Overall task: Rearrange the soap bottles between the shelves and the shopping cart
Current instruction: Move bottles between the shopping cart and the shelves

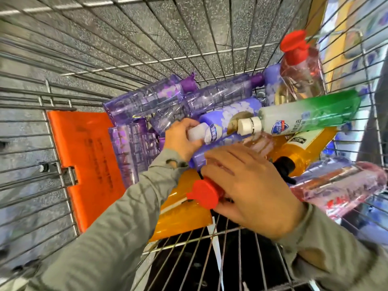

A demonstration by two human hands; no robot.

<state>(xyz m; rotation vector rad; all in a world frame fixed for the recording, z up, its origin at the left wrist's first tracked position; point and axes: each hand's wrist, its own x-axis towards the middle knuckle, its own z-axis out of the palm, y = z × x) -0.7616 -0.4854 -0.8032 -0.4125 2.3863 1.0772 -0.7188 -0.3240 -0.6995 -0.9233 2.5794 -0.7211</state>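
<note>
The soap bottles are heaped lying crosswise in the shopping cart (pixel 126 66), and two of them are held. A lilac bottle (pixel 228 114) with white flowers is gripped at its white cap end by the left hand (pixel 181 139), whose fingers are curled round the neck. Just beside it, nearer the camera, a red-capped bottle (pixel 203 194) of clear pinkish plastic is covered by the right hand (pixel 252 181); its fingers are wrapped over the body and the thumb is tucked under, next to the cap. Both forearms, in grey-green sleeves, are reached down into the basket, the left stretched farther forward than the right. A green-and-white bottle (pixel 315 114) is laid across the pile just beyond the right hand's fingers, and an orange bottle with a black pump (pixel 300 150) is seen beneath it. Clear purple bottles (pixel 147 101) are stacked beyond the left hand, beside an orange flap (pixel 84 156).
</note>
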